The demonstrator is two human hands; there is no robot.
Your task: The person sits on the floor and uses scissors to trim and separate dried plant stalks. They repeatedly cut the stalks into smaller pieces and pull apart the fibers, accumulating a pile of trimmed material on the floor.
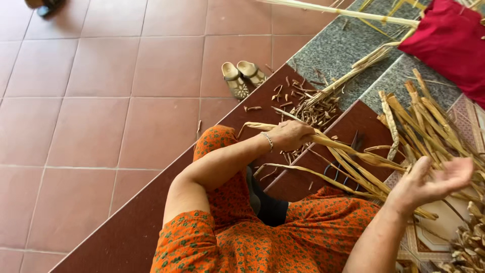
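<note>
While the person sits on the dark red step edge (pixel 151 212) in orange flowered clothing (pixel 242 242), both bare arms reach forward over the lap. The left hand (pixel 290 135), with a thin silver bracelet (pixel 268 140) at the wrist, has its fingers curled shut around a bundle of long, flat, pale tan dried plant strips (pixel 353 154). The strips run from that fist slantwise down toward the right hand (pixel 427 183), which is turned palm up with the fingers spread and loosely bent (it clamps nothing that can be seen); the strips pass just beside or under its heel, and whether they touch the palm cannot be told. One strip end sticks out to the left of the closed fist and droops.

Beyond the right hand lies a loose heap of thicker dried stalks of the same tan colour (pixel 429 121), fanned across a patterned mat (pixel 470 121). Short cut scraps and curled trimmings (pixel 316 108) are scattered on the dark red step ahead of the left hand. Farther up, a long bundle of stalks lies across a grey speckled stone step (pixel 343 45), near a red cloth (pixel 449 40) at the upper right corner. A pair of beige sandals (pixel 243 77) stands on the reddish brown floor tiles (pixel 101 101), well apart from both hands.
</note>
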